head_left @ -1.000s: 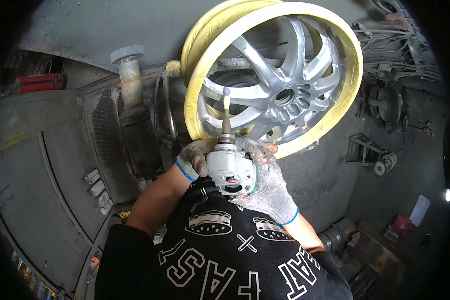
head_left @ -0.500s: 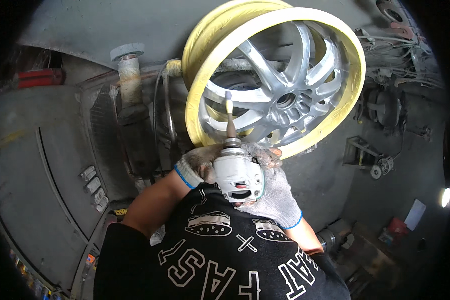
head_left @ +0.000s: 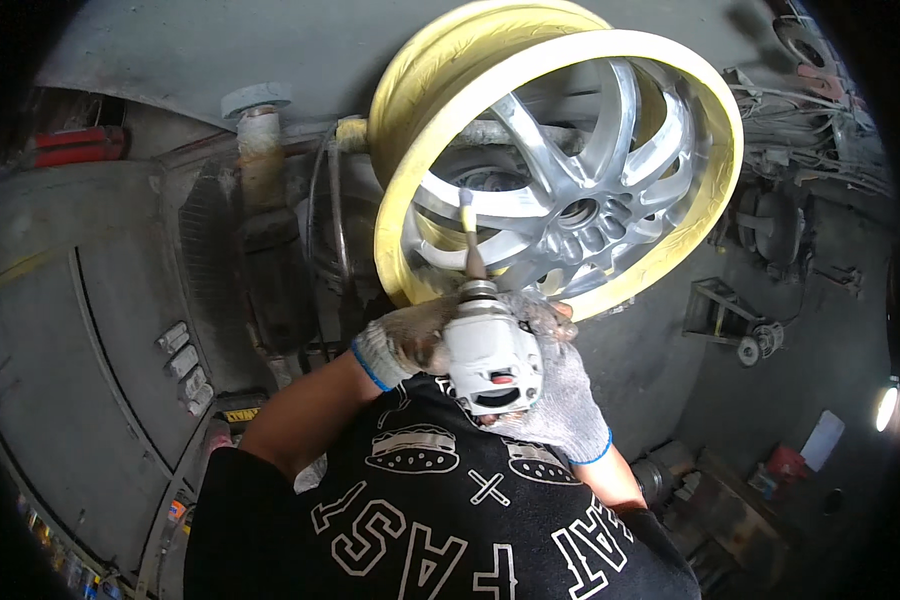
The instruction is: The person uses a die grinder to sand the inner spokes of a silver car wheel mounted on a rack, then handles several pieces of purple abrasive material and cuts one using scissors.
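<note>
The yellow-rimmed wheel [head_left: 592,180] tilts beyond a white power tool [head_left: 488,350]. On the wheel's near side, the gloved right hand [head_left: 560,390] and left hand [head_left: 407,338] grip the tool between curled fingers [head_left: 548,316]. The slim bit [head_left: 471,235] points toward the wheel's spokes [head_left: 510,204].

Lamp [head_left: 887,405]: glaring far right of the right hand [head_left: 560,375].
Wheel [head_left: 592,188]: glinting beyond that hand.
Room [head_left: 660,350]: lying dim.
Picture edges: bending, fading black.

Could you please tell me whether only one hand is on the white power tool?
No, the gloved left hand and the gloved right hand both grip the white power tool, one from each side.
</note>
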A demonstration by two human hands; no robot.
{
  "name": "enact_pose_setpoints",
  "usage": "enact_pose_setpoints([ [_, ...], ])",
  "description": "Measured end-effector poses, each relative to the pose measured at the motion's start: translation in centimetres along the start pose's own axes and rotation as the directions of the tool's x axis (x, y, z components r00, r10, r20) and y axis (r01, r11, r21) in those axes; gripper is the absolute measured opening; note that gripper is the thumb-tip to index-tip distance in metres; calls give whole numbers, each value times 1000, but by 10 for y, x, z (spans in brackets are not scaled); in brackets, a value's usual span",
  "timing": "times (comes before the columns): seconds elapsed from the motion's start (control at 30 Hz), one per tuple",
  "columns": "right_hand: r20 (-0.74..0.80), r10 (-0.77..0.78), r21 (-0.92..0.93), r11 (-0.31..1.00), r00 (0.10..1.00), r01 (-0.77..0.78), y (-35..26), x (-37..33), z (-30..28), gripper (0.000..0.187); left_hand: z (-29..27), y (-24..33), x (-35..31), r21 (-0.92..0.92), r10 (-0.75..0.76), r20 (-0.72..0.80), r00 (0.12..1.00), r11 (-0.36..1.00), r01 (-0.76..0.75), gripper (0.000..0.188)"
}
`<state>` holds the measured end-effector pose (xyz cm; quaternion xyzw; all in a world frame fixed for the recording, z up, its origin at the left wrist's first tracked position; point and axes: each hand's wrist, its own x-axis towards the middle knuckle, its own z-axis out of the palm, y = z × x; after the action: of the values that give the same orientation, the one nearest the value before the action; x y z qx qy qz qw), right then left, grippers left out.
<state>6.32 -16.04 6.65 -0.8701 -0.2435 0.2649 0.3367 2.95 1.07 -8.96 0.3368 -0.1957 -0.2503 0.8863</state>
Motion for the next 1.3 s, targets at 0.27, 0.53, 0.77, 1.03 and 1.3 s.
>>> enact_pose_setpoints([
  [0.27, 56, 128, 76, 988, 990, -132, 28, -25, 2, 70, 16, 10, 12, -240, -243, -117, 963, 948, 210, 85],
  [0.53, 1, 32, 149, 988, 999, -32, 43, -23, -8, 89, 36, 54, 47, -247, -441, -71, 895, 877, 413, 107],
  [0.77, -72, 78, 216, 975, 994, -61, 60, -31, -22, 71, 41, 9, 82, -281, -49, -104, 993, 960, 18, 87],
  [1.03, 0, 456, 750, 589, 890, -302, 137, -63, 7, 107, 51, -4, 113, -797, -122, 319, 940, 502, 336, 61],
  [1.3, -207, 337, 831, 557, 918, -17, 86, -43, -4, 118, 42, 9, 101, -106, -164, -79, 983, 982, 155, 86],
])
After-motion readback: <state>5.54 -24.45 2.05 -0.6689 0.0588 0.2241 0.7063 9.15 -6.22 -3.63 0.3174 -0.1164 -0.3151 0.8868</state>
